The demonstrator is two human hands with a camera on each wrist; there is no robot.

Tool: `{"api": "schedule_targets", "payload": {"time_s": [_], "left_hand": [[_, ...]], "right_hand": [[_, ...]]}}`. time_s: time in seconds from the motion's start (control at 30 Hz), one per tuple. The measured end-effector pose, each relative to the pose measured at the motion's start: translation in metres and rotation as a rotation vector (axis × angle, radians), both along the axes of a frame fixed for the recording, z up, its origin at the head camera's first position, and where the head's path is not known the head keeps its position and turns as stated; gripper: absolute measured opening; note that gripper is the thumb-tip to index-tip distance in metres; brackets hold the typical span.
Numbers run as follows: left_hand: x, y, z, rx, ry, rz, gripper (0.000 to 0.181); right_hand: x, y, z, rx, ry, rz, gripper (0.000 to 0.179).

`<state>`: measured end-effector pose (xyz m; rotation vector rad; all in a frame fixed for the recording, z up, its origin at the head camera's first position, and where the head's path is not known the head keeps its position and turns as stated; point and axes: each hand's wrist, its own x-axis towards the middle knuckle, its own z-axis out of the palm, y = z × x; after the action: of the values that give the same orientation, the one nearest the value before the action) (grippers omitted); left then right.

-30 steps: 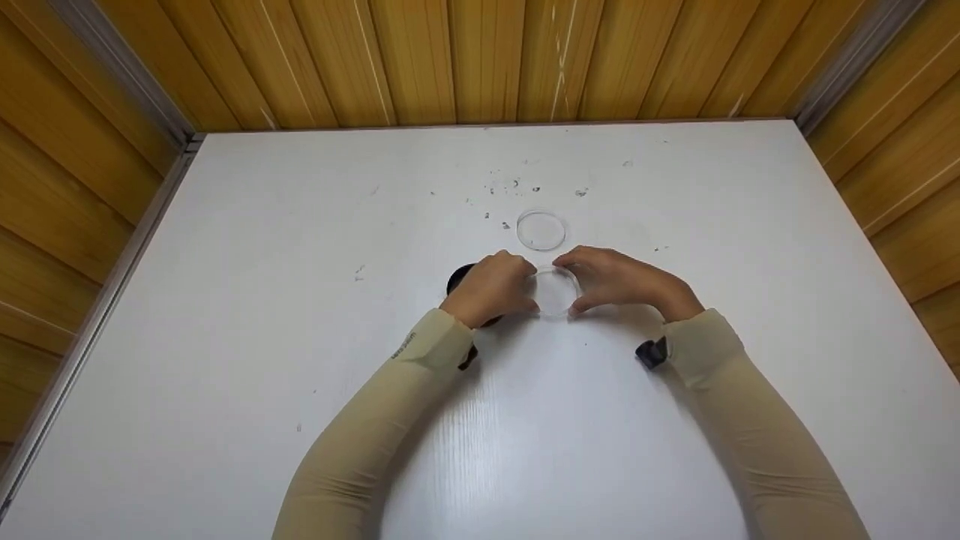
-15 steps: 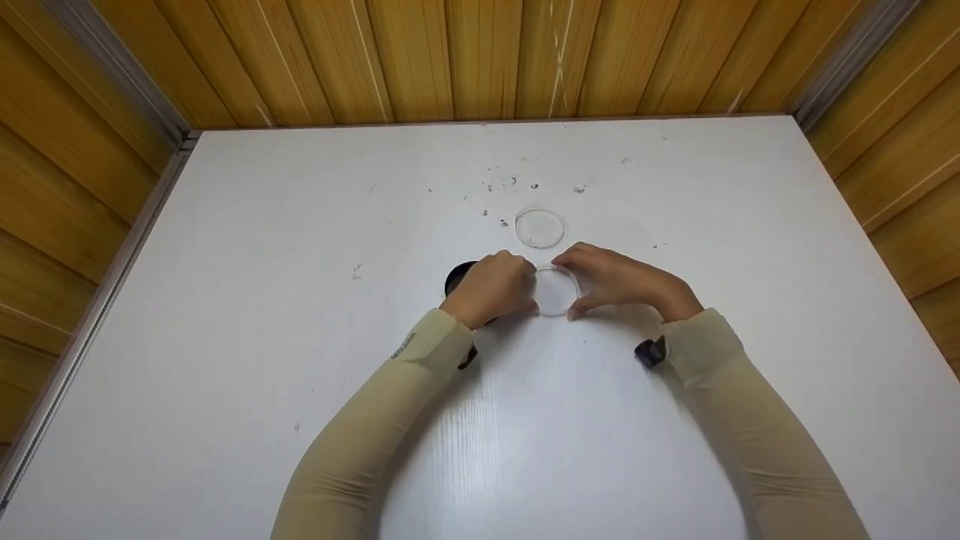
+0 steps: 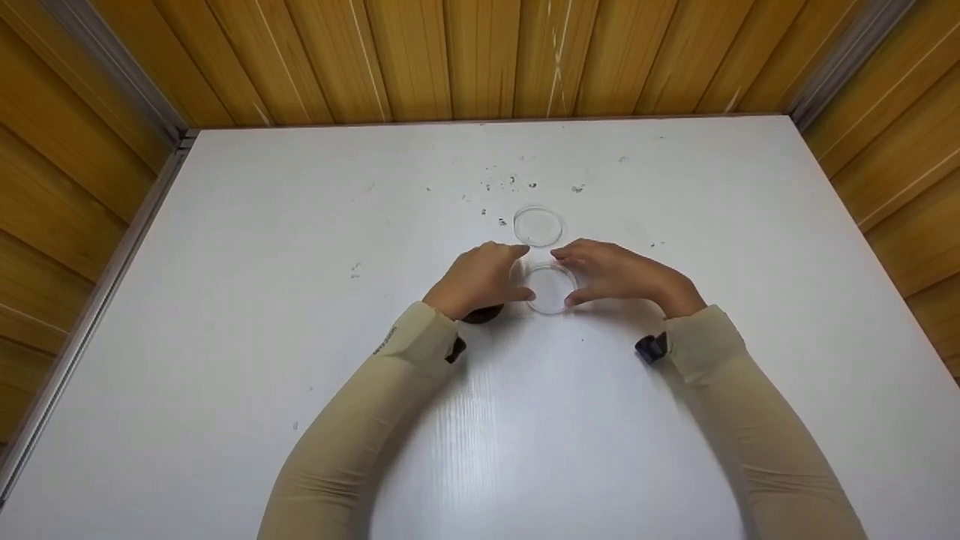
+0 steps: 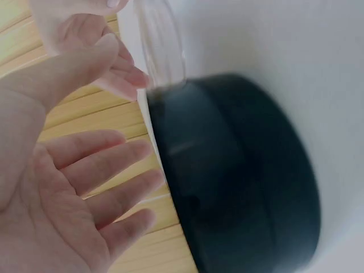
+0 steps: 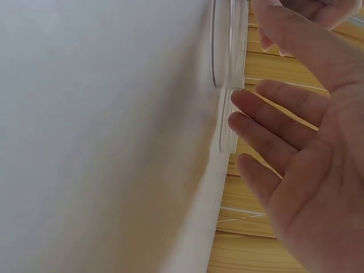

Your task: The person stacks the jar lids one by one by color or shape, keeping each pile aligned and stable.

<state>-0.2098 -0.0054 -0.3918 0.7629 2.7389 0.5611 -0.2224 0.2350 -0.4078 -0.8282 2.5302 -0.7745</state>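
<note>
A clear round petri dish [image 3: 551, 289] lies on the white table between the two hands. Left hand [image 3: 484, 279], to its left, has its fingers spread and apart from the dish; in the left wrist view the palm faces a black round container [image 4: 239, 170]. That container is mostly hidden under the left hand in the head view. On the dish's right side, right hand [image 3: 615, 274] has thumb and fingers apart, with the thumb tip close to the rim. A second clear dish part [image 3: 538, 226] sits just behind the first, seen edge-on in the right wrist view.
Dark specks and scuffs [image 3: 512, 180] mark the table [image 3: 225, 300] behind the dishes. Yellow wood-plank walls [image 3: 420, 60] rise at the table's back and both sides. Small dark wrist cameras [image 3: 651, 349] stick out below the sleeves.
My left hand has opened and drawn back to the left, off the front petri dish. The right hand's fingers have loosened and shifted slightly. Both dishes stay in place.
</note>
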Motion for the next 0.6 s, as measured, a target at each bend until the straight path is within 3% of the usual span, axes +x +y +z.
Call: {"api": "schedule_targets", "payload": {"time_s": [0.17,0.37,0.6], "left_hand": [[-0.008,-0.009,0.005,0.013,0.069,-0.006,0.074],[-0.020,-0.019,0.010,0.018,0.082,0.034,0.082],[-0.038,-0.028,0.012,0.007,0.085,0.023,0.087]], "right_hand": [[-0.003,0.003,0.006,-0.041,-0.042,-0.066,0.073],[-0.010,0.003,0.011,-0.071,0.019,-0.095,0.071],[-0.020,0.001,0.009,-0.090,0.036,-0.146,0.072]]}}
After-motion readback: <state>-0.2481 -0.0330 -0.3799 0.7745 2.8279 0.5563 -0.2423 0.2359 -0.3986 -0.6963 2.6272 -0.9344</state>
